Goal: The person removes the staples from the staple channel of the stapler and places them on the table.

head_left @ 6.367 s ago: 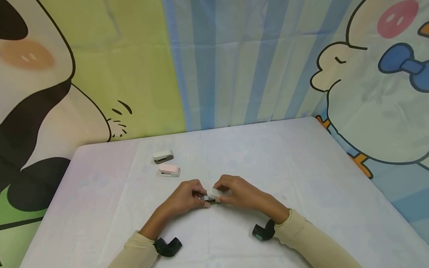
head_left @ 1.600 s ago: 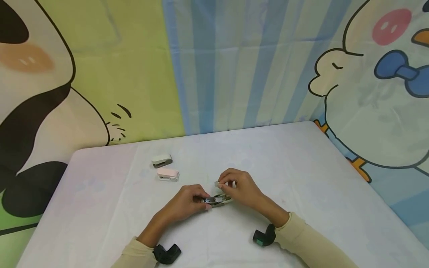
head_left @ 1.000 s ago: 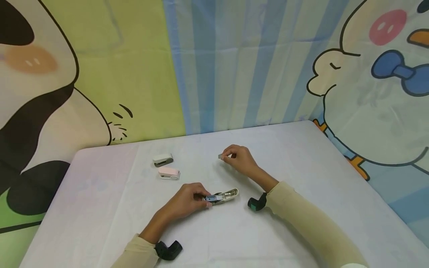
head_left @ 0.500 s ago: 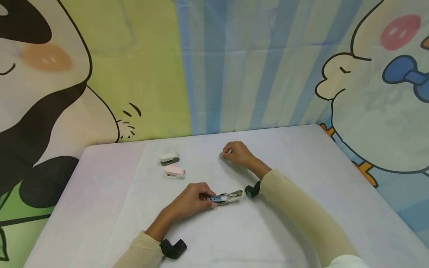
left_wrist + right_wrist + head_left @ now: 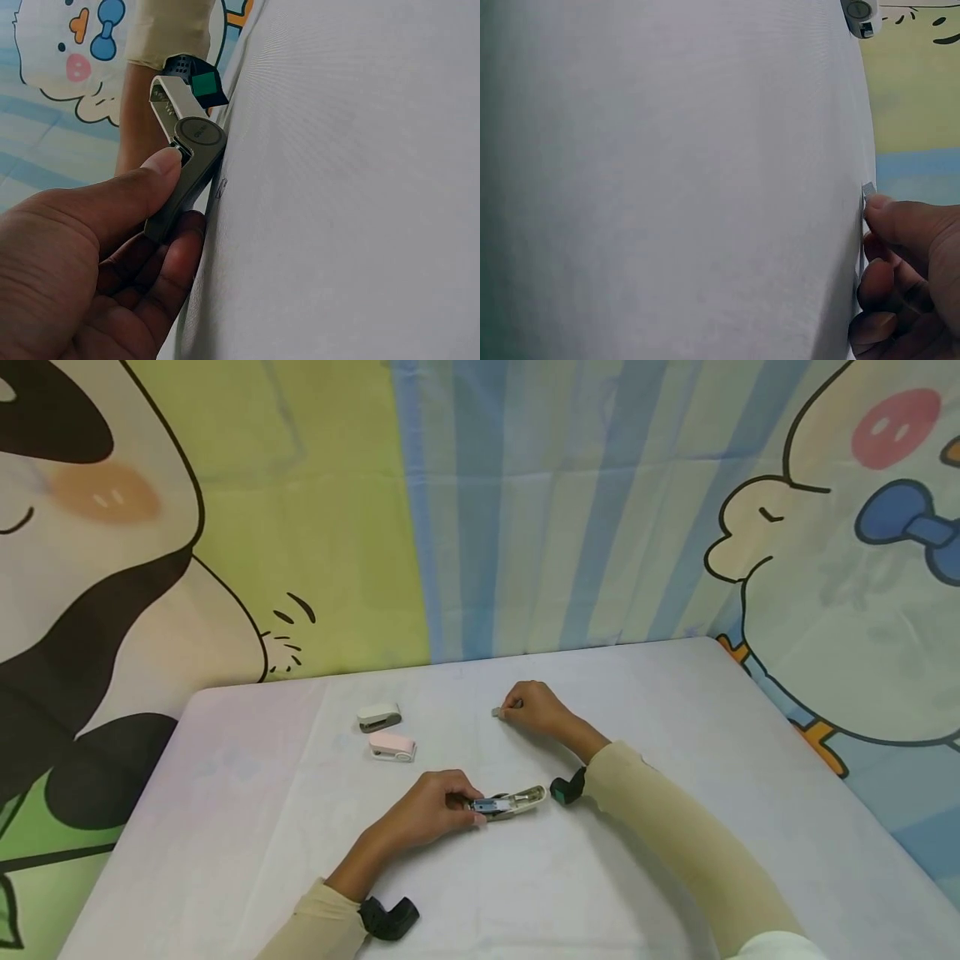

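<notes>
Table (image 5: 510, 885): I see a white cloth on top, mostly smooth, with soft creases.
Wall cloth (image 5: 510, 510): blue stripes, a yellow-green part and big cartoon animals, right behind the table.
White stapler (image 5: 379, 717): sits on the left of the table, grey underneath.
Pink stapler (image 5: 392, 747): just in front of the white one, between it and the left hand (image 5: 422, 810).
Wrist cameras (image 5: 390, 920): black and bent, one on each arm by the tan sleeves (image 5: 675, 827).
Left hand: thumb and fingers grip one end of the big stapler (image 5: 517, 802), hiding that end from me.
Right hand (image 5: 542, 708): farther back, well apart from the left; thumb and finger pinch a silver strip (image 5: 868, 190).
Big stapler: in front of the pink one, spread wide, with a cream top, dark grey bottom, shiny metal inside and a round disc on its side.
Silver strip: tiny, flat and shiny; I cannot tell if it touches the table.
</notes>
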A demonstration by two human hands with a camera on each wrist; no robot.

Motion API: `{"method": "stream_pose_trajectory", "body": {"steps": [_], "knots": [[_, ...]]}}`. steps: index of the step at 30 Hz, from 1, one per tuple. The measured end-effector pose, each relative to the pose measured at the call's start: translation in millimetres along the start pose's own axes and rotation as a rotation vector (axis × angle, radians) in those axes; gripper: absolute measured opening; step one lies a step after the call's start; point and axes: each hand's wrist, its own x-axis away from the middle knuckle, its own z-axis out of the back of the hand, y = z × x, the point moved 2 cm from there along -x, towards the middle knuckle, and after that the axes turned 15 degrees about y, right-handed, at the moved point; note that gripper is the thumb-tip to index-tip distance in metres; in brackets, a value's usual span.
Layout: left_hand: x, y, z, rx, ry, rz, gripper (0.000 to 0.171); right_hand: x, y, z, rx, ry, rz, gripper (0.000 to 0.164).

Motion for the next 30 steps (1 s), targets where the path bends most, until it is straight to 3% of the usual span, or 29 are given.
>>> {"method": "stream_pose_trajectory", "body": {"steps": [14, 24, 30], "knots": [[-0.5, 0.0, -0.4, 0.005, -0.002, 0.013, 0.018, 11.0, 6.7, 10.1, -0.001, -0.063, -0.073, 0.010], [-1.6, 0.3, -1.6, -0.007, -0.005, 0.010, 0.019, 54.5, -1.5, 33.1, -0.227, -0.134, 0.018, 0.025], [-1.9, 0.2, -2.4, -0.001, 0.001, 0.022, 0.018, 74.5, -12.3, 40.6, -0.287, -0.191, 0.042, 0.030]]}}
